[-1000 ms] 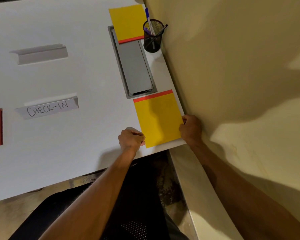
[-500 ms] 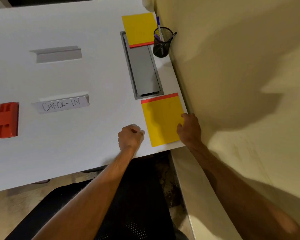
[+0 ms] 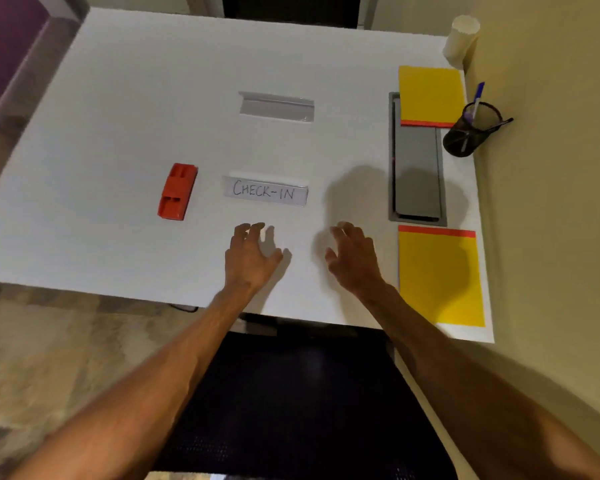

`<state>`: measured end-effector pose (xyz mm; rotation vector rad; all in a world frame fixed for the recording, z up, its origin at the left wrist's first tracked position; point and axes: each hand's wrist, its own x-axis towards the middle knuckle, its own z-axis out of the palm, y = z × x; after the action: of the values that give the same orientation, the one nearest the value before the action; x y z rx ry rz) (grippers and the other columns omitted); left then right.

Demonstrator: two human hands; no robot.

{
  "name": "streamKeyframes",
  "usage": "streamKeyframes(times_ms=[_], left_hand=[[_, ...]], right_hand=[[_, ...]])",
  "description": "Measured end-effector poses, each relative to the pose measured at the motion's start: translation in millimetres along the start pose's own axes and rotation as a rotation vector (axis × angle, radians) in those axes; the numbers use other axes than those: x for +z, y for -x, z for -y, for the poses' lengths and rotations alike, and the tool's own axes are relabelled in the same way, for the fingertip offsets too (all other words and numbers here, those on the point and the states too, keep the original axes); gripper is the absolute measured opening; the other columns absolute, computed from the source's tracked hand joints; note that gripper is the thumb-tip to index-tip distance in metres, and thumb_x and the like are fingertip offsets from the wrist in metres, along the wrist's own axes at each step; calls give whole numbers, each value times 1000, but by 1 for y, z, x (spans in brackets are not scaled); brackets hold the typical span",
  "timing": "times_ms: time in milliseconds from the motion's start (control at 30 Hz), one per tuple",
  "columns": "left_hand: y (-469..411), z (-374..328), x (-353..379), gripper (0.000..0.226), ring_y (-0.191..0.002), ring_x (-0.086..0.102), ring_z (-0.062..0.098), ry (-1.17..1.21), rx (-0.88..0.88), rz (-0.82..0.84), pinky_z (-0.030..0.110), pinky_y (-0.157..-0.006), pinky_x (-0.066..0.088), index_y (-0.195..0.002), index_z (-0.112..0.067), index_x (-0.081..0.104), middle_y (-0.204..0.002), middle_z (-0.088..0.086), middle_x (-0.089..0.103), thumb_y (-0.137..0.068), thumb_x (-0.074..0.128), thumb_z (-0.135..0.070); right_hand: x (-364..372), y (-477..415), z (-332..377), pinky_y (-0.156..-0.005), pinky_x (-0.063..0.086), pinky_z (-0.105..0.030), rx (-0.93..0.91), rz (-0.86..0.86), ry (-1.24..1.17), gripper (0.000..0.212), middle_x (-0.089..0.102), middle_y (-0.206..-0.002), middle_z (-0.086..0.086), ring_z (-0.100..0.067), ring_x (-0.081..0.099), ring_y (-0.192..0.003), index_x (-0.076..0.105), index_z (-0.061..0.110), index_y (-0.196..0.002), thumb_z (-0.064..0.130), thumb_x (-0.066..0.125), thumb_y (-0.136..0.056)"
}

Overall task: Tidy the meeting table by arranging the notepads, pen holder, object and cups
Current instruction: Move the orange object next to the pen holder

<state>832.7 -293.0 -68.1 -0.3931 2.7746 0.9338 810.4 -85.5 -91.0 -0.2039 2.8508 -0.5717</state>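
Note:
Two yellow notepads with red edges lie along the table's right side: a near notepad point(image 3: 440, 277) and a far notepad point(image 3: 430, 95). A black mesh pen holder point(image 3: 466, 133) with pens stands by the wall. A white stack of cups point(image 3: 460, 39) is at the far right corner. A red object point(image 3: 177, 191) lies at left. My left hand point(image 3: 252, 254) and my right hand point(image 3: 354, 259) hover open over the table, just below a "CHECK-IN" sign point(image 3: 265, 191), holding nothing.
A second blank sign holder point(image 3: 276, 106) lies farther back. A grey cable hatch point(image 3: 417, 168) is set into the white table point(image 3: 101, 116) between the notepads. A beige wall runs along the right. A dark chair seat point(image 3: 291, 403) sits below the near edge.
Both hands left the near notepad and moved left toward the table's middle, with fingers now spread. The view swung left, showing the red object and cups.

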Motion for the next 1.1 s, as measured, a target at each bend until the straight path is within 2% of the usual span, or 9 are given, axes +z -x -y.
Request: streamKeyframes(times_ms=[167,300,433,600,733,900,1000,1100], left_hand=[[-14,69,-42,80,-144,30,28,-80,-88,-30,47,-112,33,-152,-21,30,-160,10,24,-86,69,-43],[-31,116,-69,86,-141,35,31,-98,-136,-79,49,-110,39,-152,-14,29,-156,13,31,-83,71,-46],[-50,150,-84,90,-133,43,31,-70,-160,-161,47,-103,44,-149,-11,29,-149,14,37,-80,76,-44],[-77,176,-83,100,-135,41,31,-13,-176,-192,44,-106,41,-151,-7,23,-149,15,35,-77,79,-46],[-97,178,-79,94,-130,46,29,34,-188,-231,40,-104,42,-146,-7,30,-142,15,43,-76,80,-45],[-123,170,-78,66,-108,55,24,41,-206,-297,35,-91,51,-129,-9,49,-121,11,56,-79,77,-44],[-135,169,-78,52,-102,57,24,30,-246,-341,36,-86,52,-121,-9,56,-115,11,59,-82,71,-41],[-140,169,-80,38,-95,57,21,52,-272,-354,30,-77,50,-110,-9,62,-107,9,62,-82,70,-34]], right_hand=[[40,-26,74,-114,27,-49,-148,170,91,56,12,-165,-10,-29,16,-151,35,14,-148,32,51,-97],[75,-47,120,-122,13,-50,-255,265,140,67,-5,-167,-6,-27,-4,-154,16,18,-157,44,41,-101],[109,-65,145,-123,-1,-55,-378,257,241,72,-16,-166,-3,-25,-17,-152,-4,27,-159,56,28,-101],[143,-77,151,-121,-3,-59,-368,221,308,69,-20,-165,-1,-24,-22,-151,-10,29,-157,63,9,-100],[157,-77,146,-121,2,-60,-382,131,334,69,-13,-167,-3,-25,-15,-153,-5,27,-159,62,11,-101],[166,-79,142,-120,9,-61,-414,26,332,70,-3,-168,-4,-26,-6,-154,1,26,-159,61,18,-101],[172,-80,138,-120,10,-61,-428,-25,315,71,-1,-168,-3,-26,-4,-155,3,27,-159,62,21,-100],[175,-83,136,-120,10,-61,-436,-50,314,71,-1,-168,-2,-25,-2,-155,5,28,-159,62,23,-100]])
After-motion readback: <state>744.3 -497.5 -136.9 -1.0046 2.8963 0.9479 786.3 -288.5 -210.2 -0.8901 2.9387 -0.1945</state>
